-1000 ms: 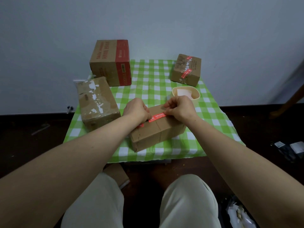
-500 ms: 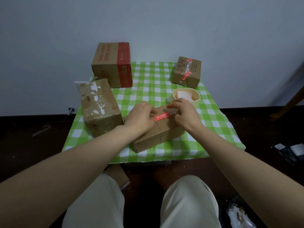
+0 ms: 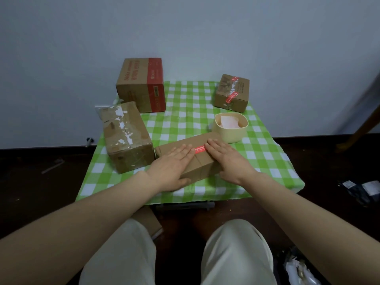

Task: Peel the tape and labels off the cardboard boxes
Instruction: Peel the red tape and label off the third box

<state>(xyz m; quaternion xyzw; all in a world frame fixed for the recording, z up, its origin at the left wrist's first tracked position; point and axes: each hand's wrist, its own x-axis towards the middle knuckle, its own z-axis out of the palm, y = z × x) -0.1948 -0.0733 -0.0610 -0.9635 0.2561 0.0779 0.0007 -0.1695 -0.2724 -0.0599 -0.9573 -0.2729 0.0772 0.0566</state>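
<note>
A flat brown cardboard box (image 3: 197, 140) lies near the front of the green checked table (image 3: 185, 112). A red label strip (image 3: 199, 149) crosses its top. My left hand (image 3: 174, 165) rests flat on the box's left half, fingers stretched toward the label. My right hand (image 3: 226, 155) lies flat on the right half, fingertips touching the label's right end. Neither hand grips anything. Three more boxes stand around: one with torn white label scraps (image 3: 125, 134) at the left, a large one with a red band (image 3: 141, 83) at the back left, a small one with red tape (image 3: 232, 93) at the back right.
A pale yellow tub (image 3: 230, 132) holding peeled paper stands just behind the flat box, at the right. The wall rises right behind the table. My knees are under the front edge. Another piece of cardboard (image 3: 148, 221) lies on the dark floor below.
Both hands went from pinching at the red label to lying flat and open on the box top. The view has moved in closer.
</note>
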